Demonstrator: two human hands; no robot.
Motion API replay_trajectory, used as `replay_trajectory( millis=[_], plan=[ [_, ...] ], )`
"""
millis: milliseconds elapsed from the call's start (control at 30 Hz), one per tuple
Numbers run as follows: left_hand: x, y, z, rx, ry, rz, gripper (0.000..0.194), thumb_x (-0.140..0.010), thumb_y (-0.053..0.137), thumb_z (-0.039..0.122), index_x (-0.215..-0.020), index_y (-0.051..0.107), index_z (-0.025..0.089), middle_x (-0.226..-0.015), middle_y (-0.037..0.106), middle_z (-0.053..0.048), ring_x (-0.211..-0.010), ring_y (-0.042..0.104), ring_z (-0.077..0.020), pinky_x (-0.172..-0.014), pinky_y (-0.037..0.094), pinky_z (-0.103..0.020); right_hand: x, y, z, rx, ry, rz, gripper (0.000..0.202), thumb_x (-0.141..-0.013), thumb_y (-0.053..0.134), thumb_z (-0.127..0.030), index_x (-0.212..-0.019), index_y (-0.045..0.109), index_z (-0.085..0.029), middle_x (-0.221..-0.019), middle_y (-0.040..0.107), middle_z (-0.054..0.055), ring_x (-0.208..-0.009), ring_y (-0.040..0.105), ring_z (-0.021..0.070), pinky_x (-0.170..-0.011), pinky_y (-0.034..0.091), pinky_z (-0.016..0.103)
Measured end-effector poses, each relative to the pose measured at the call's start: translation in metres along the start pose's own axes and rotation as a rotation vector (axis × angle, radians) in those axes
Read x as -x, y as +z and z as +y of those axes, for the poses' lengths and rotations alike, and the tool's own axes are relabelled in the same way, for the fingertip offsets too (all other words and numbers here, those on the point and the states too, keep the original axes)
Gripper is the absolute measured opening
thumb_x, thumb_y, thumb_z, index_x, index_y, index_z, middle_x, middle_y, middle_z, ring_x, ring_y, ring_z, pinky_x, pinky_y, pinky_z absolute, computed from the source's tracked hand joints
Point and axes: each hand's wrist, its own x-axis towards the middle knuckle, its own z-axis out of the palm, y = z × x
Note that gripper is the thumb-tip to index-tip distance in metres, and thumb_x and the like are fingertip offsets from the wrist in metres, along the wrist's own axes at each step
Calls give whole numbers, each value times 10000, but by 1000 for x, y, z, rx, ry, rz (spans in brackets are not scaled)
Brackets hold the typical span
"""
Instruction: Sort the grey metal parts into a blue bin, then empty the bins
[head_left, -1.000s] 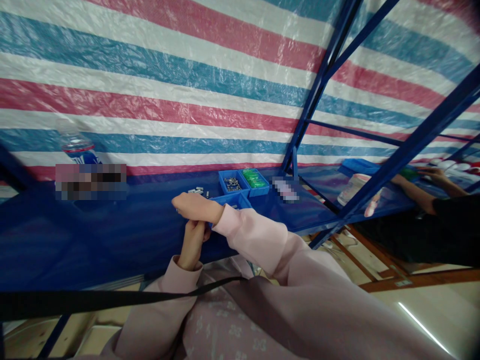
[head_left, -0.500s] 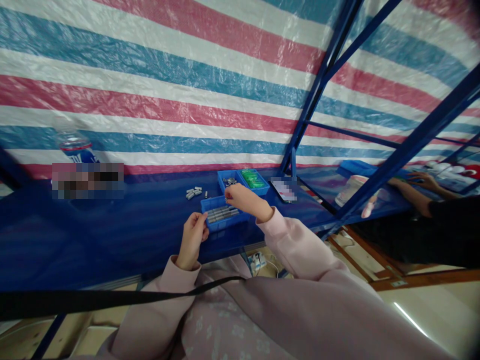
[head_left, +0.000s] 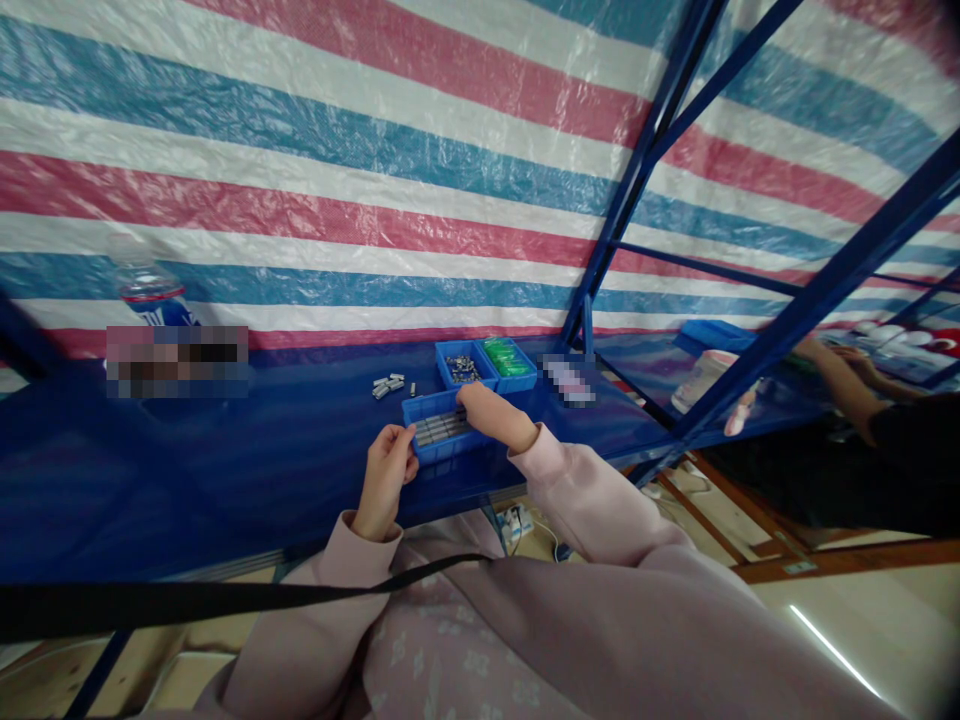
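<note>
My left hand (head_left: pixel 385 474) pinches the left end of a blue tray (head_left: pixel 442 452). Rows of grey cylindrical pieces (head_left: pixel 439 427) lie inside this tray. My right hand (head_left: pixel 495 414) reaches over the tray's right part, its fingers bent down and their tips hidden, so what they hold cannot be made out. Behind stand two joined blue bins: one (head_left: pixel 447 379) with small metal parts, the other (head_left: pixel 527 380) with green pieces (head_left: pixel 504 358). Several loose grey cylinders (head_left: pixel 388 385) lie on the blue table left of the bins.
A phone-like object (head_left: pixel 568 382), partly blurred, lies right of the bins. A bottle (head_left: pixel 154 292) stands at the far left. Blue frame bars (head_left: pixel 810 300) cross the right side. Beyond them are a clear tub (head_left: pixel 701 382) and another person's arms (head_left: pixel 844 390).
My right hand has moved down and slightly forward to right, from above the bin of metal parts into the front tray. My left hand stays put. The other person's arms have shifted.
</note>
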Motion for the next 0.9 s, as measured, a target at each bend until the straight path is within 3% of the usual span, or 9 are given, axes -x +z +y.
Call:
replay_trajectory(
  millis=[667, 900],
  plan=[
    [-4, -1, -3, -10, 9, -3, 351, -712, 655, 391, -650, 369, 197, -447, 306, 124, -294, 288, -14, -316, 169, -128, -3, -13, -5, 7, 7, -170, 327, -862, 387, -39, -1064, 638, -98, -1097, 651, 153, -1047, 613, 235, -854, 471, 299],
    [-5, -1, -1, -28, -19, 4, 383, -685, 677, 423, -668, 362, 206, -430, 310, 130, -288, 286, -17, -312, 166, -130, -3, -19, -7, 7, 25, -204, 336, -863, 375, -65, -1058, 643, -119, -1096, 668, 154, -1006, 645, 255, -772, 506, 320]
  ],
)
